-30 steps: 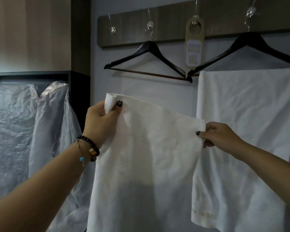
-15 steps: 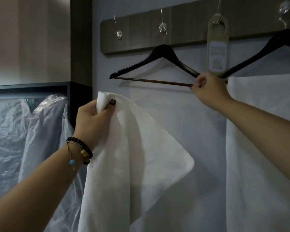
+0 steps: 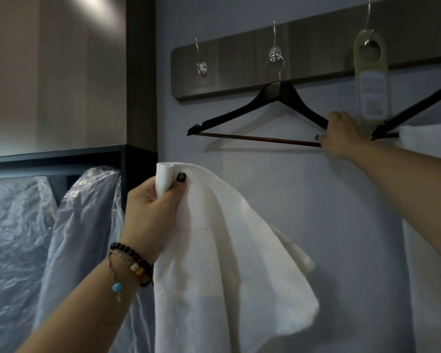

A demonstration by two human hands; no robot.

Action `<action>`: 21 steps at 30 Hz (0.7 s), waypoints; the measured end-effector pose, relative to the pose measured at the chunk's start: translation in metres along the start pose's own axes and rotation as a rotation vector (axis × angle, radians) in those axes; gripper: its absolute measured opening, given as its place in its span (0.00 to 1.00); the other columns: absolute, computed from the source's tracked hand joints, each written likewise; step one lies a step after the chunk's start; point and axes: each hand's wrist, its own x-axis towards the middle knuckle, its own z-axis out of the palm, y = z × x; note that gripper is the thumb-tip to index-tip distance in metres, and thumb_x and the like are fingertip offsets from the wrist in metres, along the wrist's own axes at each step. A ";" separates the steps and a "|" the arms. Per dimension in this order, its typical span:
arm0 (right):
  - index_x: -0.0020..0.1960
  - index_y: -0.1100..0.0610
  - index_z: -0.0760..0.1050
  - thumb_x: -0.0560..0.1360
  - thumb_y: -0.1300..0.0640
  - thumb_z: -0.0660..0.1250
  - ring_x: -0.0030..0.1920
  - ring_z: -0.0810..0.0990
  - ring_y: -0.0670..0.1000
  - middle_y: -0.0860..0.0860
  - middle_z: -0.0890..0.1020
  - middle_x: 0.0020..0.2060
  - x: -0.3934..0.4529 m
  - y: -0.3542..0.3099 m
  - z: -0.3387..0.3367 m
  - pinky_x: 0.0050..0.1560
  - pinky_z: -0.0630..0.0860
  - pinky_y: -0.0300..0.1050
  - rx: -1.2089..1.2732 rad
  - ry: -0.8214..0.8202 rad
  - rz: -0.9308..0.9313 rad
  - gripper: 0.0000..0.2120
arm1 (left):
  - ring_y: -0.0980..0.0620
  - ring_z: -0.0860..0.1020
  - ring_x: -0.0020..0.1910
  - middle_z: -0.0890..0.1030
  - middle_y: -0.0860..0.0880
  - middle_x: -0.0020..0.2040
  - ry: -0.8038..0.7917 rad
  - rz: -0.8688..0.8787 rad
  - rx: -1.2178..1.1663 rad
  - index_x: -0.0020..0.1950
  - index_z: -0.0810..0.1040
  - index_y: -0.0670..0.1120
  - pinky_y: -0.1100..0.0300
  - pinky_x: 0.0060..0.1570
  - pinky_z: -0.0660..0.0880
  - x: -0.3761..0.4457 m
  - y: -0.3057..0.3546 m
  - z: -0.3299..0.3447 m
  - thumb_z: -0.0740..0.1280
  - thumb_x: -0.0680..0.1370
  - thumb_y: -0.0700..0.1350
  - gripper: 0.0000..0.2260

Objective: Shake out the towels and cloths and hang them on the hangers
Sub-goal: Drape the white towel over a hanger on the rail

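White woven cloth towel (image 3: 214, 263): plain white, faint tone-on-tone embossed texture, no print. Second white hanging cloth (image 3: 428, 263) at right edge: same plain white.
Black wooden coat hanger (image 3: 255, 108): glossy black shoulders, reddish-brown crossbar, silver wire hook. Second black wooden hanger (image 3: 415, 108): black, matching.
Grey-brown wood-grain wall rail (image 3: 227, 70): streaked dark grain; clear plastic hooks.
Pale beige card door tag (image 3: 371, 80): white label panel, print unreadable.
Wall: pale blue-grey.
Translucent plastic garment covers (image 3: 82, 238): bluish-grey, crinkled sheen.
Left hand (image 3: 150, 215): black-varnished thumbnail; wrist carries black beaded bracelet (image 3: 131, 258) with amber and yellow beads, plus a turquoise pendant bead.
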 end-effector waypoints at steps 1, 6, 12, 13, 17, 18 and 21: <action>0.65 0.66 0.67 0.78 0.51 0.64 0.59 0.72 0.66 0.65 0.69 0.62 0.002 -0.001 0.000 0.59 0.72 0.60 -0.014 0.011 0.014 0.22 | 0.44 0.78 0.40 0.80 0.33 0.47 -0.006 -0.006 -0.002 0.45 0.80 0.39 0.38 0.48 0.78 0.000 -0.003 -0.003 0.68 0.77 0.48 0.11; 0.56 0.66 0.69 0.82 0.50 0.56 0.45 0.75 0.63 0.67 0.74 0.54 0.002 -0.019 -0.014 0.43 0.74 0.54 -0.020 0.133 -0.095 0.18 | 0.40 0.79 0.41 0.81 0.33 0.46 -0.023 -0.016 -0.001 0.46 0.80 0.38 0.37 0.49 0.77 0.005 -0.013 -0.016 0.68 0.77 0.46 0.11; 0.54 0.67 0.70 0.81 0.51 0.58 0.45 0.77 0.66 0.68 0.77 0.49 -0.018 -0.041 -0.042 0.38 0.67 0.50 0.039 0.309 -0.130 0.17 | 0.38 0.80 0.42 0.82 0.36 0.45 -0.056 -0.003 -0.003 0.45 0.81 0.40 0.39 0.49 0.78 0.007 -0.011 -0.016 0.68 0.77 0.47 0.10; 0.54 0.66 0.70 0.80 0.51 0.59 0.46 0.77 0.65 0.67 0.78 0.48 -0.025 -0.044 -0.046 0.38 0.67 0.49 0.089 0.303 -0.133 0.16 | 0.39 0.80 0.41 0.82 0.35 0.45 -0.067 -0.003 -0.011 0.45 0.81 0.39 0.40 0.48 0.78 0.006 -0.011 -0.017 0.68 0.77 0.47 0.10; 0.48 0.60 0.73 0.74 0.49 0.70 0.40 0.79 0.54 0.56 0.81 0.40 -0.082 -0.050 -0.049 0.35 0.69 0.43 0.415 0.167 -0.105 0.14 | 0.42 0.78 0.40 0.80 0.32 0.45 -0.131 -0.028 -0.067 0.45 0.79 0.36 0.38 0.46 0.77 -0.005 -0.011 -0.021 0.68 0.77 0.47 0.13; 0.44 0.58 0.73 0.72 0.50 0.72 0.36 0.80 0.49 0.52 0.82 0.36 -0.107 -0.051 -0.047 0.33 0.72 0.42 0.498 0.102 -0.073 0.13 | 0.42 0.79 0.40 0.81 0.33 0.44 -0.139 -0.055 -0.089 0.45 0.79 0.36 0.39 0.45 0.78 -0.009 -0.012 -0.023 0.68 0.77 0.47 0.12; 0.39 0.58 0.74 0.69 0.54 0.76 0.29 0.83 0.45 0.49 0.84 0.29 -0.193 -0.044 -0.029 0.33 0.80 0.40 0.693 -0.132 0.078 0.12 | 0.44 0.81 0.38 0.83 0.39 0.40 -0.163 -0.183 -0.202 0.45 0.82 0.40 0.50 0.37 0.79 -0.020 -0.022 -0.029 0.70 0.76 0.47 0.09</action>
